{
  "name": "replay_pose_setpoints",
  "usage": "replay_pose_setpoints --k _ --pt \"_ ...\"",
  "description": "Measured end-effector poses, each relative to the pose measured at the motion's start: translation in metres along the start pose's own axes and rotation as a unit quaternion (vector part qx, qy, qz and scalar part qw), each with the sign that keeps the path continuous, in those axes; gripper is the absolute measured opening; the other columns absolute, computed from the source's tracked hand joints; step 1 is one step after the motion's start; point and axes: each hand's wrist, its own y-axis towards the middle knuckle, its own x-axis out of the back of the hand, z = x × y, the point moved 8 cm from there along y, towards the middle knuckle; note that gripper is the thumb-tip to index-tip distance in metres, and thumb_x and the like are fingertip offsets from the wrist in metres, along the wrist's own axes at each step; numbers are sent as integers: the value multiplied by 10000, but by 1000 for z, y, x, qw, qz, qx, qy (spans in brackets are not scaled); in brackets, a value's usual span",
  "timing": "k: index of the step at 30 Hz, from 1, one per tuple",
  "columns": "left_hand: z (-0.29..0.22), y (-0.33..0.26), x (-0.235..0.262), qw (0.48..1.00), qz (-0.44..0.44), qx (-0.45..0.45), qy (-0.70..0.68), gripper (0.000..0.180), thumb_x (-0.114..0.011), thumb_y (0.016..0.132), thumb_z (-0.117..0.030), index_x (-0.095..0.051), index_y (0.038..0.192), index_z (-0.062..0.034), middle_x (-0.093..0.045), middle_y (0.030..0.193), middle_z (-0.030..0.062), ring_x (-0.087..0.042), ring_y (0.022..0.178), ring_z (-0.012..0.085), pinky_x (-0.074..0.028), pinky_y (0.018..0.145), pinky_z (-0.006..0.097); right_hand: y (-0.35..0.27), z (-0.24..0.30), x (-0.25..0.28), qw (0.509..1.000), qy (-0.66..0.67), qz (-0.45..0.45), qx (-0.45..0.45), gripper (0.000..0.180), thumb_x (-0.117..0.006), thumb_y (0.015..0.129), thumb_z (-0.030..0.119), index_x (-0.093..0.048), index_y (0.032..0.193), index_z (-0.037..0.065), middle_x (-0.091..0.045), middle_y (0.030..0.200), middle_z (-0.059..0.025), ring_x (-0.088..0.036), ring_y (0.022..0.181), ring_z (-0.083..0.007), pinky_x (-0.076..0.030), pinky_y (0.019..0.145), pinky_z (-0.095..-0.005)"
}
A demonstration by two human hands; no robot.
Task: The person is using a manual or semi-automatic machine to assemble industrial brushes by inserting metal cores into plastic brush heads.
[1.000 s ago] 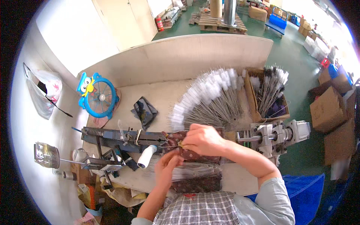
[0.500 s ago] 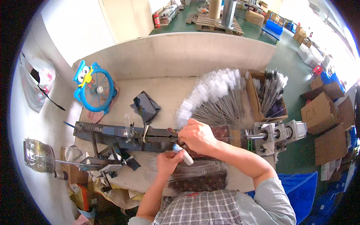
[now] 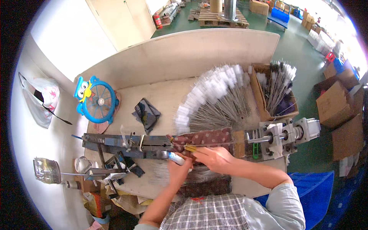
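Note:
My left hand (image 3: pixel 179 169) is closed around a small white tube (image 3: pixel 176 158) with a blue end, just in front of the bench fixture. Beside it, my right hand (image 3: pixel 215 158) is closed on a thin yellow stick-like piece (image 3: pixel 190 148), whose exact kind I cannot make out. That piece is close to a thin wire (image 3: pixel 218 144) running from the dark metal rail (image 3: pixel 157 141) on the left toward the metal spindle unit (image 3: pixel 285 136) on the right. A brown dotted cloth (image 3: pixel 203 137) lies behind and under the wire. Below my hands lie loose wires (image 3: pixel 161 174).
White-tipped wire brushes (image 3: pixel 214 96) fan out at the back, beside a cardboard box (image 3: pixel 264 109) of more brushes. A blue toy-faced fan (image 3: pixel 100 100), a crumpled dark pouch (image 3: pixel 147 115) and a green-handled tool (image 3: pixel 255 149) are on the bench. A lamp-like arm (image 3: pixel 48 170) projects at the left.
My right hand has moved down and right, away from the rail's end, and now holds the yellow piece. My left hand with the tube has shifted slightly. The whole view has also shifted somewhat.

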Motion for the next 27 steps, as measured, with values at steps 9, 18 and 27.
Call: replay_pose_setpoints --k 9,18,27 --pt "3 5 73 968 -7 -23 250 385 -719 756 -316 -576 983 -40 -626 853 92 -609 748 154 -490 667 327 11 -5 -16 996 -64 60 -33 244 -564 731 59 -577 975 78 -533 877 -81 -592 822 -252 -507 659 -345" --pt "34 -30 221 922 -230 90 -297 294 -609 851 -386 -588 935 -106 -555 774 -18 -509 687 127 -432 637 262 9 -6 -1 995 32 69 -70 318 -583 738 3 -583 1054 33 -565 951 -127 -586 862 -316 -501 730 -371" --pt "46 -12 229 912 -242 43 -328 140 -633 841 -231 -593 871 -101 -548 701 -16 -493 650 106 -401 583 251 14 24 25 992 -24 102 -67 297 -596 732 3 -607 1025 46 -591 929 -100 -608 809 -301 -515 667 -369"
